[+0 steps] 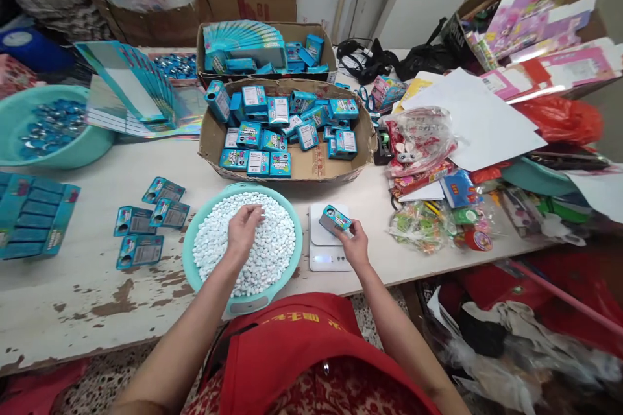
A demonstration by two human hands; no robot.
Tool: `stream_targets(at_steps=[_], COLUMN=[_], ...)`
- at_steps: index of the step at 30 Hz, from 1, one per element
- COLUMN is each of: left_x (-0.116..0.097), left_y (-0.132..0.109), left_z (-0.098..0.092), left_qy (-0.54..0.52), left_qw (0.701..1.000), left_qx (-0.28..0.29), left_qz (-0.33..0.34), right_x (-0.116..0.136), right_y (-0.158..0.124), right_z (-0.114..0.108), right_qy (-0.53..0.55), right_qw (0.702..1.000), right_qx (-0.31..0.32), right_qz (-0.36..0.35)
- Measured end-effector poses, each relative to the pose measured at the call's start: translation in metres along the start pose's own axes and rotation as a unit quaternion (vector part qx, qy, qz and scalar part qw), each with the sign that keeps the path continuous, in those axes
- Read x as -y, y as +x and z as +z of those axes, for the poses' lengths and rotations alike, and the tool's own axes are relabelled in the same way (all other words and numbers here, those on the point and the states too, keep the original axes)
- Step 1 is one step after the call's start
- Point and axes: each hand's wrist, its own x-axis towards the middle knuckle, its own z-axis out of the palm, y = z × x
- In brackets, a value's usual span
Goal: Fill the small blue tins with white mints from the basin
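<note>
Over the white candies [272, 240] in the round teal basin [189, 256], my left hand [244, 230] has its fingers pinched together; what they hold, if anything, is too small to make out. My right hand [356, 243] grips a small blue box [335, 219] by its right end, above the white scale [318, 237]. Several similar boxes [169, 213] with round openings lie left of the basin. Behind it stands a cardboard tray [311, 165] of blue boxes.
A second carton [318, 28] stands behind the tray. At the left are a teal tub [58, 157] of blue wrapped pieces and a blue display box [36, 214]. Plastic bags [418, 136] and papers [477, 117] clutter the right side.
</note>
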Motion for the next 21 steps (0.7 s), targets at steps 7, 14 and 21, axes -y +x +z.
stream_targets(at_steps=[7,14,21], left_x=[-0.02,-0.021,-0.01], left_y=[-0.016,-0.008,-0.003], left_z=[0.042,0.037,0.034], left_qy=[-0.287,-0.444,-0.432], left_qw=[0.942,0.868,0.868], left_qx=[0.058,-0.024,-0.042], left_qz=[-0.163,-0.221,-0.239], right_x=[0.106,0.122,0.111], right_y=[-0.013,-0.018,-0.019], right_z=[0.015,0.045,0.046], right_qy=[-0.076,-0.154,-0.106], right_qw=[0.954,0.916,0.942], right_qx=[0.098,0.156,0.165], right_qz=[-0.274,-0.336,-0.272])
